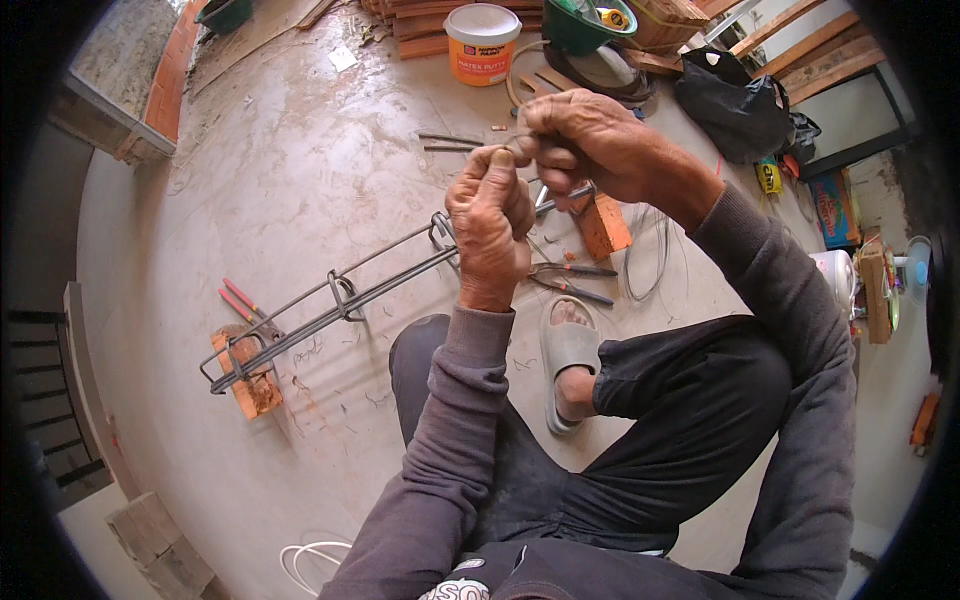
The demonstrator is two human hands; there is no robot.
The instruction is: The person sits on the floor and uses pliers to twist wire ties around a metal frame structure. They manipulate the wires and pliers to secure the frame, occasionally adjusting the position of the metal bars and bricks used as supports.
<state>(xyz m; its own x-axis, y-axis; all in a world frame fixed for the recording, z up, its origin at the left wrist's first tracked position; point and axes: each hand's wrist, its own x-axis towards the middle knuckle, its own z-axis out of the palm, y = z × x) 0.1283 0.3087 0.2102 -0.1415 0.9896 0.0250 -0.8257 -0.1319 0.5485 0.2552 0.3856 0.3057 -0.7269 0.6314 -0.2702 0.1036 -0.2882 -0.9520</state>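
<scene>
My left hand (490,225) and my right hand (610,145) are raised close together above the floor, both with fingers pinched. Between the fingertips runs a thin piece of wire (518,138), mostly hidden by the fingers. Below them a rebar cage (345,298) of long steel bars with bent stirrups lies slanting across the floor. One orange brick (262,392) props its left end; another brick (604,226) is by its right end, partly behind my right hand. Pincers (572,281) with dark handles rest near my foot, beside loose thin wire (650,255).
Red-handled pliers (250,305) lie by the left brick. Farther off stand an orange and white bucket (482,45), a green basin (585,25), a black plastic bag (730,105) and stacked wood (420,25). My sandalled foot (570,370) is close to the pincers.
</scene>
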